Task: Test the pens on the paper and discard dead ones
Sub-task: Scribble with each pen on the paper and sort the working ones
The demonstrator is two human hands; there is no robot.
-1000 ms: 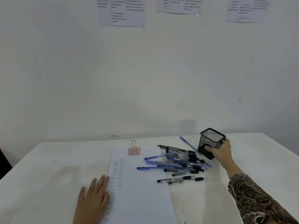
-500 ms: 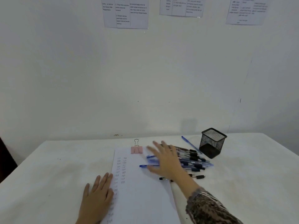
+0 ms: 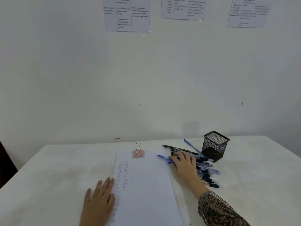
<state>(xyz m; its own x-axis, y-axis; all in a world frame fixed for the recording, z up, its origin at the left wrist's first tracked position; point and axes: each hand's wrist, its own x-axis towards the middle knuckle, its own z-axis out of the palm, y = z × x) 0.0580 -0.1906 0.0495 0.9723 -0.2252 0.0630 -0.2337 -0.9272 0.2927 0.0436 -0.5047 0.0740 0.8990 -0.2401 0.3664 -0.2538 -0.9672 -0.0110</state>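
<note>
A white sheet of paper (image 3: 146,185) with two columns of small test marks lies in front of me, a pink binder clip (image 3: 138,153) on its top edge. My left hand (image 3: 99,203) lies flat on the table with its fingertips on the sheet's left edge. Right of the sheet is a pile of several blue and black pens (image 3: 205,168). My right hand (image 3: 184,163) rests palm down on the pile, fingers bent onto the pens. One blue pen (image 3: 162,157) sticks out leftward from under the fingers. Whether any pen is pinched is hidden.
A black mesh pen cup (image 3: 214,146) stands upright just behind and right of the pile, holding nothing that I can see. The white table (image 3: 57,168) butts against a white wall (image 3: 146,79) with printed sheets (image 3: 127,13) taped high up.
My right hand let go of the mesh cup, swung left over the pens, and now lies on the pile. The pile has shifted a little to the right. My left hand stayed put.
</note>
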